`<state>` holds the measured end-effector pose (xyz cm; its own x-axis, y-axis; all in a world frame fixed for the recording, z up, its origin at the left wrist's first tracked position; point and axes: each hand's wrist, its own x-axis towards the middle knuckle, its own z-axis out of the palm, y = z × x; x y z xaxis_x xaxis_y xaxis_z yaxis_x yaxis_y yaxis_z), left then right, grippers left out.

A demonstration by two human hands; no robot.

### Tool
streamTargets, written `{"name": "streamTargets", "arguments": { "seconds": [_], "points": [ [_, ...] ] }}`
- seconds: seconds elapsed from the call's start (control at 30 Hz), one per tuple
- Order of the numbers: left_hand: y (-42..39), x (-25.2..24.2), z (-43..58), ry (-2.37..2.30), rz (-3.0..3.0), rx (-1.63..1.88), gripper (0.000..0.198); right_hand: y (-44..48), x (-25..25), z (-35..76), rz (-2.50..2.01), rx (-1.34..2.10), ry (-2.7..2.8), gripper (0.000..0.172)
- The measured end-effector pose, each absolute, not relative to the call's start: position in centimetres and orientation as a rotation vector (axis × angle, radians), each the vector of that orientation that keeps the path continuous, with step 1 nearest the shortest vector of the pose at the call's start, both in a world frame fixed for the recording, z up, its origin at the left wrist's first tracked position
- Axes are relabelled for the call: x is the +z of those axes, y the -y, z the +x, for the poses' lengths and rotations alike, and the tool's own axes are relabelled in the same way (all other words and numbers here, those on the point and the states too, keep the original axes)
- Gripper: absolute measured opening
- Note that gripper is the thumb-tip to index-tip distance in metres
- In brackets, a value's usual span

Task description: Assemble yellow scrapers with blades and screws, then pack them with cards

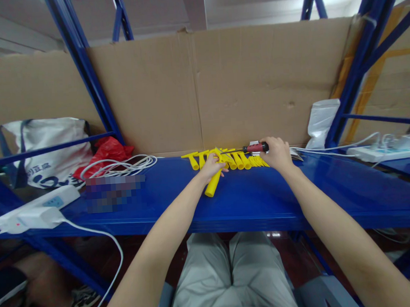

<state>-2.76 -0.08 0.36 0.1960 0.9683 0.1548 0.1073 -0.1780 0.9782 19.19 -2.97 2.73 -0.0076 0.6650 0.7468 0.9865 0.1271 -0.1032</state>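
My left hand (213,166) is closed around a yellow tube-shaped piece (212,185), whose round end tilts down toward me. In my right hand (275,153) is a screwdriver (255,148) with a dark red and black handle. Its shaft runs left, level, to the top of the held yellow piece; whether the tip touches it I cannot tell. Behind my hands, several yellow T-shaped pieces (241,160) lie in a row on the blue shelf (250,197). A group of small yellow parts (258,161) is just left of my right hand.
A cardboard panel (256,79) stands along the back. On the left are a cloth bag (50,150), a red plastic bag (103,156), coiled white cable (128,166) and a power strip (47,206). Another power strip (387,152) and a white pouch (322,122) are on the right.
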Motion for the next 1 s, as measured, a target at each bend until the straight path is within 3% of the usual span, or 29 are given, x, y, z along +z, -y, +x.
{"name": "streamTargets", "arguments": {
  "seconds": [0.4, 0.67, 1.0],
  "points": [
    [-1.0, -0.4, -3.1, -1.249, 1.799, 1.209, 0.039, 3.5, 3.2, 18.7, -1.946, -0.534, 1.866, 0.034],
    [-1.5, -0.7, -3.8, -1.361, 1.947, 1.212, 0.04, 3.0, 2.9, 19.3, -1.643, -0.549, 2.03, 0.026],
    [-1.5, -0.6, -3.7, -1.342, 1.989, 1.211, 0.041, 4.1, 3.3, 18.3, -1.918, -0.41, 1.943, 0.034]
  ]
}}
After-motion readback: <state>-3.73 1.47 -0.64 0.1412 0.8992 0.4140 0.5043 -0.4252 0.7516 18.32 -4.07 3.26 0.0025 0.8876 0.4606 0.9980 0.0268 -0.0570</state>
